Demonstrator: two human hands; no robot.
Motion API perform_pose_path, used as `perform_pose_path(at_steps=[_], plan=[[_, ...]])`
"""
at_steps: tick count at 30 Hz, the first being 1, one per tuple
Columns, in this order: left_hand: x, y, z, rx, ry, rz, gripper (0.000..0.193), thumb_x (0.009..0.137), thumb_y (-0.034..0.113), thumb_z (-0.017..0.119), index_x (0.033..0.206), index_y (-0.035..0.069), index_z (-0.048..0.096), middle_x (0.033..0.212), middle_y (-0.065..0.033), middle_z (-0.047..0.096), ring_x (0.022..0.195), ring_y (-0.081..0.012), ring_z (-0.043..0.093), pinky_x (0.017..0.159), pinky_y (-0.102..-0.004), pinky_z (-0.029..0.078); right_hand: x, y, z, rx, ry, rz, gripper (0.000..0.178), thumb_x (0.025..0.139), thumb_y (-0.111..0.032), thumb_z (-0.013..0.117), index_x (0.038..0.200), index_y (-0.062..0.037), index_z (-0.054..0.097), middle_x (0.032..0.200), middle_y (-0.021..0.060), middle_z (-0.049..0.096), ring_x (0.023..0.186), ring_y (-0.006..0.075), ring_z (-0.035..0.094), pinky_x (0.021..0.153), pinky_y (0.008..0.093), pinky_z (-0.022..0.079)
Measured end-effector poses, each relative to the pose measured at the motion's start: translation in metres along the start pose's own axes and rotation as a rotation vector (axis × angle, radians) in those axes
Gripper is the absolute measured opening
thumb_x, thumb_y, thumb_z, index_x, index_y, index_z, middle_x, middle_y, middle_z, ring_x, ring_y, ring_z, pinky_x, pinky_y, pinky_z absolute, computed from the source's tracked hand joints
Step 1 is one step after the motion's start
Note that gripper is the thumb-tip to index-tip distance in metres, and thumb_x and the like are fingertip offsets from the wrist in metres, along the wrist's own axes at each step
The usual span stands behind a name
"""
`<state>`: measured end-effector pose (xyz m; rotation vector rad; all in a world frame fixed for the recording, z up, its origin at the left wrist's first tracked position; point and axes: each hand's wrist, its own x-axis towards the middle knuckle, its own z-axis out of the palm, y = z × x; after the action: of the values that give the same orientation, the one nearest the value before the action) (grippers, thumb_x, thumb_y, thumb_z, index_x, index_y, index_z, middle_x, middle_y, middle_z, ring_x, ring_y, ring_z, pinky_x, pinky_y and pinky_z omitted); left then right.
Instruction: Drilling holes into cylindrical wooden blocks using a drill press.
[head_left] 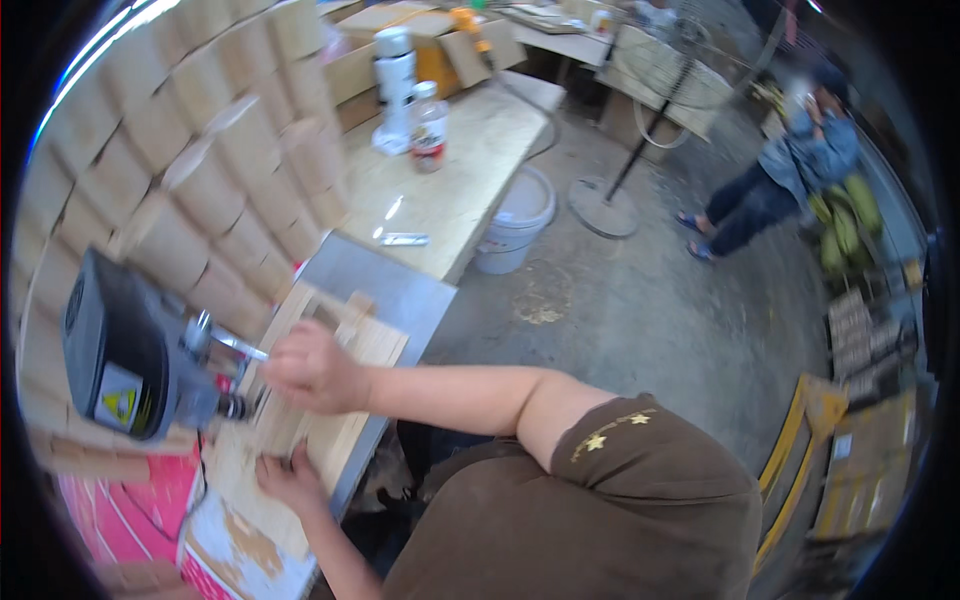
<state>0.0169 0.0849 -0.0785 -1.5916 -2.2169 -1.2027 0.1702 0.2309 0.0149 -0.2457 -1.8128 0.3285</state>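
Note:
A grey drill press (150, 350) stands at the left, its chuck (235, 406) low over light wooden pieces. My right hand (315, 370) is closed around its metal feed lever (238, 345). Below the chuck, my left hand (293, 483) grips a pale wooden board (280, 430) at its near end, thumb and fingers against the wood. The drill tip and its contact with the board are too blurred to make out. A wooden jig or frame (375, 335) lies beyond my right hand on a metal plate (425, 310).
Wooden blocks (240, 140) are stacked high behind the drill press. A bench (460, 200) holds a bottle (428, 128) and a white canister (393, 90). A white bucket (515, 220) and a stand fan (605, 208) are on the floor. Another person (790, 165) stands at right.

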Motion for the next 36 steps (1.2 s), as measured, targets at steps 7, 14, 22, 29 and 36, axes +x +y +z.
perform_pose_path(at_steps=[7,14,22,29,36], plan=[[0.004,0.022,-0.001,0.089,-0.067,-0.061,0.032,0.071,0.013,0.073,0.097,0.000,0.060,0.088,-0.0122,0.058,0.081,-0.0322,0.056,0.073,-0.0398,0.044,0.012,-0.005,-0.017,0.008,0.059,-0.034,0.007,0.077,-0.010,0.061,0.078,-0.0060,0.055,0.068,0.0053,0.049,0.065,0.0242,0.051,0.062,0.0358,0.037],[-0.004,0.002,-0.002,0.050,-0.018,-0.106,0.041,0.067,0.019,0.075,0.103,0.006,0.060,0.088,-0.0089,0.056,0.085,-0.0319,0.053,0.082,-0.0444,0.035,0.147,-0.020,0.011,-0.119,0.089,0.144,0.025,0.078,-0.022,0.056,0.061,-0.0051,0.050,0.050,0.0135,0.051,0.051,0.0337,0.055,0.049,0.0463,0.041],[0.012,0.036,-0.008,-0.422,-0.080,-0.333,0.026,0.070,-0.001,0.068,0.093,-0.001,0.054,0.087,-0.0057,0.050,0.079,-0.0170,0.046,0.070,-0.0289,0.040,0.165,0.012,0.026,-0.090,-0.016,0.349,0.026,0.084,-0.028,0.051,0.081,-0.0022,0.056,0.067,0.0194,0.059,0.067,0.0388,0.059,0.060,0.0494,0.045],[0.018,0.037,-0.009,-0.460,-0.075,-0.235,0.029,0.072,0.003,0.072,0.093,-0.001,0.053,0.089,-0.0067,0.053,0.080,-0.0174,0.049,0.074,-0.0301,0.041,0.011,0.050,-0.010,-0.195,-0.700,0.309,0.031,0.087,-0.037,0.052,0.093,-0.0072,0.056,0.092,0.0098,0.056,0.095,0.0282,0.047,0.083,0.0442,0.036],[0.007,0.014,-0.038,-0.308,-0.164,-0.272,0.024,0.073,0.000,0.067,0.094,-0.001,0.054,0.085,-0.0061,0.053,0.082,-0.0157,0.050,0.077,-0.0284,0.042,-0.027,0.067,-0.024,-0.325,-0.610,0.116,0.027,0.077,-0.038,0.062,0.087,-0.0131,0.056,0.087,0.0042,0.050,0.093,0.0235,0.045,0.086,0.0422,0.030]])
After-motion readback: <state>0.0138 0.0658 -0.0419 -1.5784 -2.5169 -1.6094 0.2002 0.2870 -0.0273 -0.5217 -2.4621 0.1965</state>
